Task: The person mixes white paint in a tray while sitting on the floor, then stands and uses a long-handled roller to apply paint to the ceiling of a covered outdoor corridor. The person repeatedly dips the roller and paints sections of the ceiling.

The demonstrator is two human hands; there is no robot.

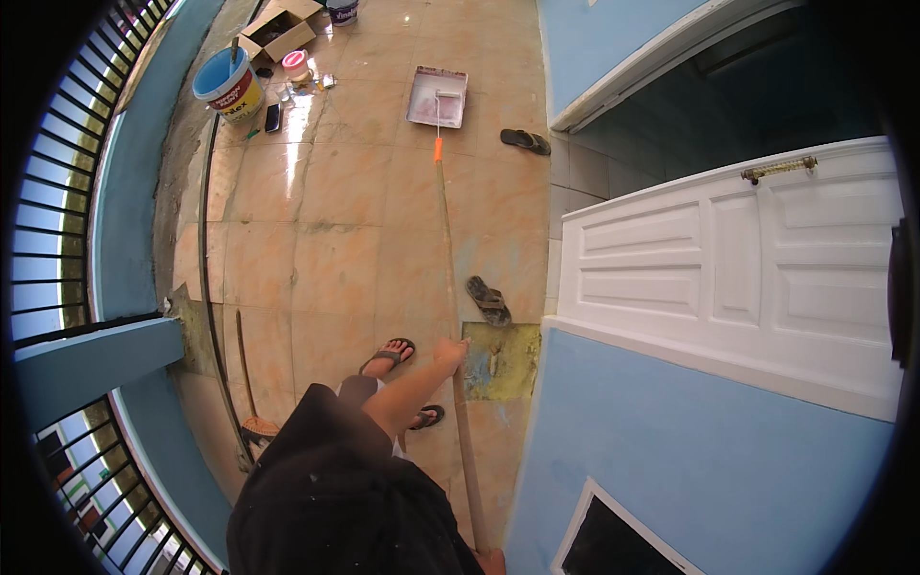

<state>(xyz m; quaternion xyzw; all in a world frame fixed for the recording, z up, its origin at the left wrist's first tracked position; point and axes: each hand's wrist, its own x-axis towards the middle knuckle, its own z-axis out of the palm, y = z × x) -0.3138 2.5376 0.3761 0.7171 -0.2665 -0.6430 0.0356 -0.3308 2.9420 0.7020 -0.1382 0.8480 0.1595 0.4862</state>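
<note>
Tiled floor [335, 273] below hands. We hold long-poled paint roller [448, 225]: left hand [450, 355] clenched around it, right hand [492, 562] behind, closure unclear. Roller head [448, 94] ahead, in paint tray [421, 107]. Likely stiff, tip-heavy; grip wide-spaced.

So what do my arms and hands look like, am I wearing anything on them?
Your left hand is ungloved, and the left forearm is bare below a loose black sleeve. The right hand, mostly cut off at the lower edge, also looks ungloved.
</note>
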